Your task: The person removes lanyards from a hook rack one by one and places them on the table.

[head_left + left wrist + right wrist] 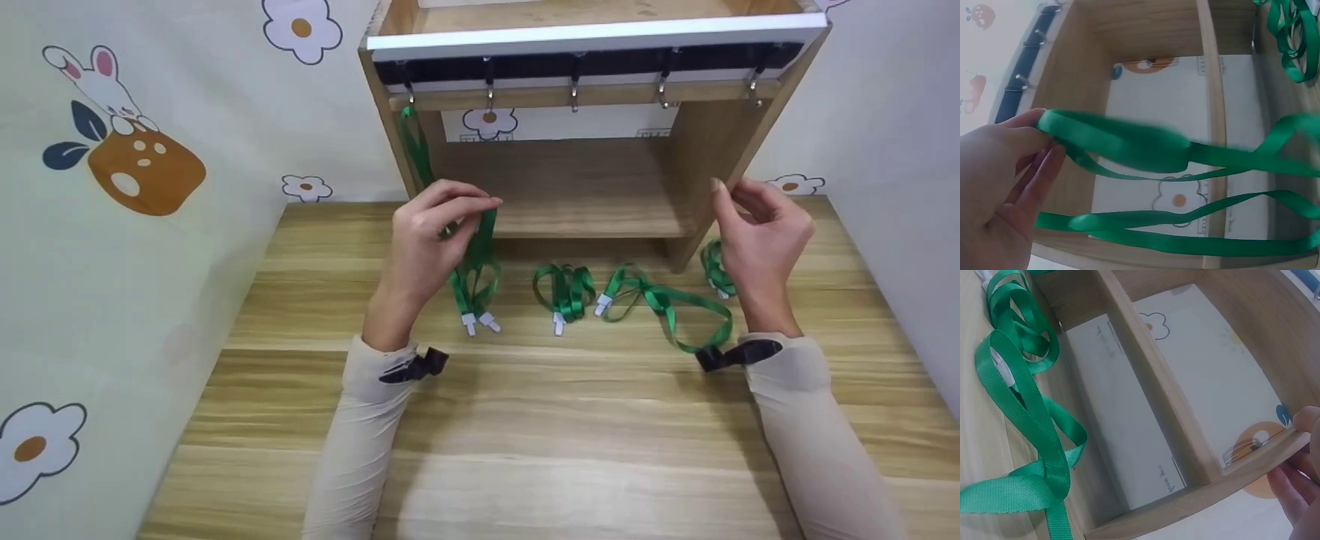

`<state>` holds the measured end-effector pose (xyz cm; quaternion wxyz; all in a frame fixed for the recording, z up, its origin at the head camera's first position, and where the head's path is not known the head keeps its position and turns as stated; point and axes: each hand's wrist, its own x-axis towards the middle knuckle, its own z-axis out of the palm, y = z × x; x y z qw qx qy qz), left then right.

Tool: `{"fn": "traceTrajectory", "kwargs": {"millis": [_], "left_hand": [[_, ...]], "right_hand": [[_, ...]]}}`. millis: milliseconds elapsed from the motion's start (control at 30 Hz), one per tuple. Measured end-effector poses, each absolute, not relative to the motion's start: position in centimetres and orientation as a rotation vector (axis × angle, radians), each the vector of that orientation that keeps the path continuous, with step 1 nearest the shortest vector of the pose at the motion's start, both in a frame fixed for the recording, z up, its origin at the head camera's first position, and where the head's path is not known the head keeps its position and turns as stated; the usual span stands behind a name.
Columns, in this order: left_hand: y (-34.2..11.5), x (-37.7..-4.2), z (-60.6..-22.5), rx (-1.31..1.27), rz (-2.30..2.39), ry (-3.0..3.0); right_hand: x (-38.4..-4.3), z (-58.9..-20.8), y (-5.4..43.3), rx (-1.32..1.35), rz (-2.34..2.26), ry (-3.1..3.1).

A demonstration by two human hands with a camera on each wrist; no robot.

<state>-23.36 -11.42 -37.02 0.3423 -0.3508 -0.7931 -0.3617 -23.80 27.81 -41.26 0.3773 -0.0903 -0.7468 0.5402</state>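
Note:
My left hand [431, 236] pinches the loop of a green lanyard [485, 232] between thumb and fingertips, in front of the wooden rack [570, 187]. Its strap [1123, 143] trails off to the right in the left wrist view. Another green lanyard [416, 146] hangs from the leftmost metal hook [410, 96], partly hidden behind that hand. Two white clips [480, 322] lie on the table below. My right hand [765, 236] grips the front edge of the rack's right side panel [1264, 467], thumb on one side and fingers on the other.
More green lanyards lie on the table: a coiled one [574, 292] in the middle, a looser one [660, 300] beside it and a bundle [716, 270] by my right wrist. Several hooks line the rack's black strip [532, 69]. A patterned wall [225, 247] borders the left.

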Motion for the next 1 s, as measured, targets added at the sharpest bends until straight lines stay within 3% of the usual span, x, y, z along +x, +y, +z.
{"fn": "traceTrajectory", "kwargs": {"millis": [400,800,1000], "left_hand": [[-11.1,-23.8,-38.3,-1.073,-1.075,-2.248],[-10.2,-25.6,-42.1,-1.053,-0.844,-2.802],[-9.5,-25.4,-43.3,-1.221,-0.825,-2.983]], "right_hand": [[-23.4,-40.7,27.4,-0.257,1.393,-1.913],[-23.7,-41.4,27.7,-0.191,1.398,-1.886],[-23.7,-41.3,27.7,-0.208,1.398,-1.889]]}}
